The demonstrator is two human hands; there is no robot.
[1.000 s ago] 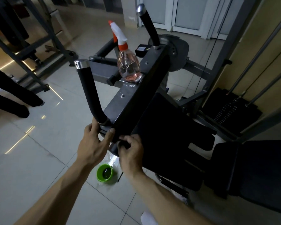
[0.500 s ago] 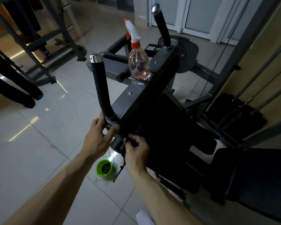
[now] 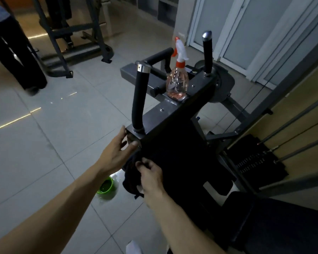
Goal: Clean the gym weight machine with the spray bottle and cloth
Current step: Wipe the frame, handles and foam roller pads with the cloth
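The grey steel weight machine [image 3: 174, 114] stands before me with two black padded handles rising from its top bar. A clear spray bottle [image 3: 177, 83] with pink liquid and an orange-white trigger stands upright on that bar. My left hand [image 3: 116, 153] has its fingers spread, fingertips touching the bar's near end below the left handle [image 3: 139, 99]. My right hand [image 3: 151, 176] grips a dark cloth [image 3: 131, 176] that hangs bunched under the bar's end, against the black pad [image 3: 180, 162].
A green bowl [image 3: 105, 186] sits on the tiled floor beneath my hands, with a wet patch beside it. A person's dark trouser legs [image 3: 15, 55] stand at the far left near another steel frame [image 3: 70, 43]. The weight stack [image 3: 255, 162] and guide rods are at the right.
My left hand has let go of the bar's end and opened its fingers. My right hand has dropped lower and now holds the dark cloth bunched below the bar. The camera view has pulled back.
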